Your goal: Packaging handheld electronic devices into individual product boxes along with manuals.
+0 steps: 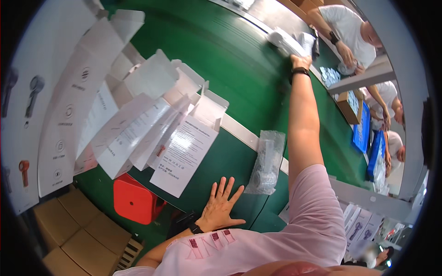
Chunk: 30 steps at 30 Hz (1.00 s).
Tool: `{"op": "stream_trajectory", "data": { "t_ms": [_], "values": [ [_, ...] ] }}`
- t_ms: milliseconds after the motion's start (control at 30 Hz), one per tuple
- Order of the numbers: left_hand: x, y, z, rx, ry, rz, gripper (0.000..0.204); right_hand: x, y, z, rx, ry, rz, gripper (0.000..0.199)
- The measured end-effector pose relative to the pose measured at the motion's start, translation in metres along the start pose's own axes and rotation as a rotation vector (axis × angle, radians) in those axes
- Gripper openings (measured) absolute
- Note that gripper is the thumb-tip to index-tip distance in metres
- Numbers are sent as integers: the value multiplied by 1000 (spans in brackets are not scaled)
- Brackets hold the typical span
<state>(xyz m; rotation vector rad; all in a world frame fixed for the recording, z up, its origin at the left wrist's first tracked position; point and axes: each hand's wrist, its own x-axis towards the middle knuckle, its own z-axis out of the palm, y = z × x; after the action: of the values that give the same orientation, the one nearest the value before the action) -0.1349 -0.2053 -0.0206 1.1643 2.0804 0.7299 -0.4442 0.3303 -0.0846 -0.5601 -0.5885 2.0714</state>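
Two hands are spread far apart. Her left hand lies flat, fingers splayed, on the green bench, just beside a clear plastic bag holding a pale part. Her right hand stretches across the green belt, closing on a white wrapped bundle. Folded white cartons lie left.

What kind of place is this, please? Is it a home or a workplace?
Most likely a workplace: a factory packing line. A long green conveyor belt runs past several seated workers. White folded cartons and printed leaflets lie stacked beside it, and a bagged product waits near the person's left hand.
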Motion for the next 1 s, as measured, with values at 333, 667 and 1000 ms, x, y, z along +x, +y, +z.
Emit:
{"op": "stream_trajectory", "data": {
  "t_ms": [333, 667, 1000],
  "values": [
    [-3, 0, -1, 54, 37, 25, 115, -114, -75, 31, 34, 129, 323, 90],
    [-19, 33, -42, -306, 114, 89, 73, -461, -201, 95, -71, 95, 690, 72],
    [-122, 253, -273, -1357, 36, 1072, 76, -701, -422, 92, -227, -380, 478, 74]
  ]
}}
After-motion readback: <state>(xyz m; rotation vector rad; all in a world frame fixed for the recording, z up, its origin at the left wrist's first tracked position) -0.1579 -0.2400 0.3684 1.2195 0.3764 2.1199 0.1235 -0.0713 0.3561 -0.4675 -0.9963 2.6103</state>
